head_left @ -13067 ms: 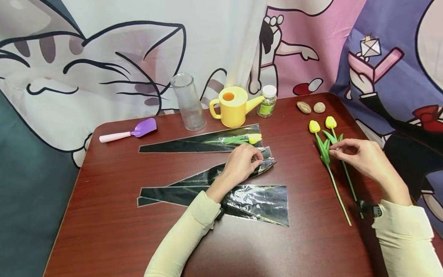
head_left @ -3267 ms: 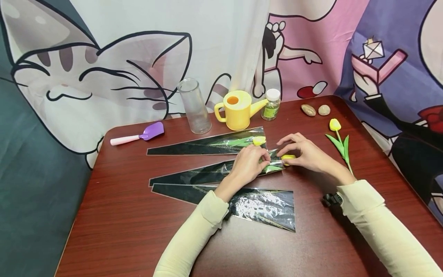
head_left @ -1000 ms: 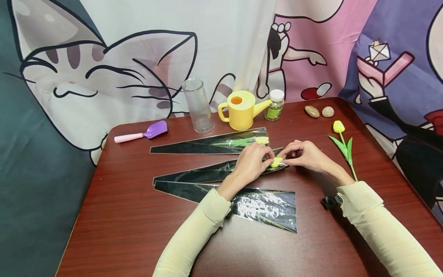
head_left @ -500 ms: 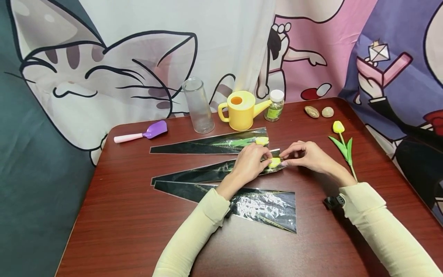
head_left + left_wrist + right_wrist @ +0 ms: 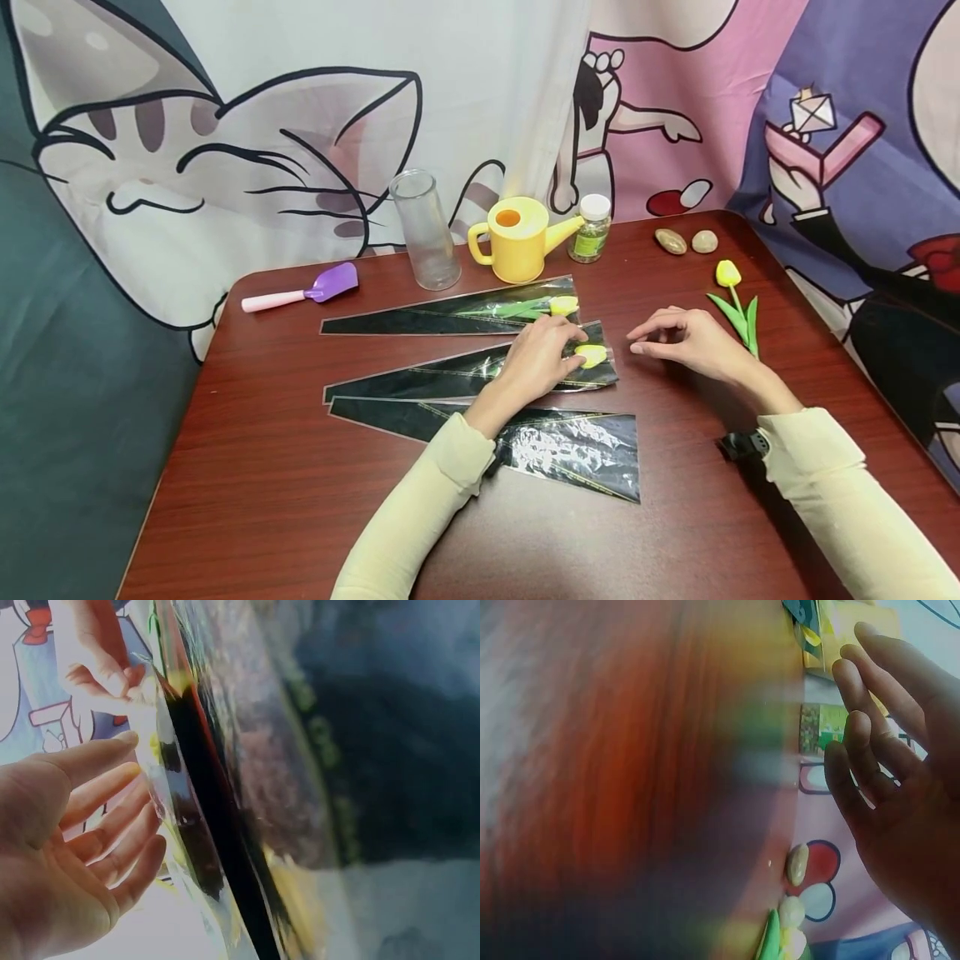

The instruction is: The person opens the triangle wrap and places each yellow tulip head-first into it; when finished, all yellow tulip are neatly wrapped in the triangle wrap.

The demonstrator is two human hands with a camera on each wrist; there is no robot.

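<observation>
My left hand [image 5: 536,354] rests on the middle one of three clear-and-black plastic flower sleeves [image 5: 420,379], fingers relaxed near the sleeve's wide end. Inside that sleeve lies a yellow tulip [image 5: 592,357], its head showing beside my fingertips and its stem hidden under the hand. In the left wrist view the fingers [image 5: 112,825] touch the film and are fairly straight. My right hand [image 5: 693,346] hovers just right of the sleeve mouth, holding nothing. The upper sleeve [image 5: 405,317] contains another yellow tulip [image 5: 562,306]. A third tulip [image 5: 727,273] lies behind the right hand, stem partly hidden.
The lower sleeve [image 5: 577,442] lies flat under my left forearm. Along the back stand a glass vase [image 5: 426,237], a yellow watering can [image 5: 517,250] and a white-capped jar [image 5: 591,233]. Two stones [image 5: 671,242] sit back right, a purple shovel [image 5: 330,283] back left.
Earlier, two tulips lay at the right; one has since gone into the middle sleeve. In the last half second my right hand let go of the sleeve mouth and drew right; the left stayed.
</observation>
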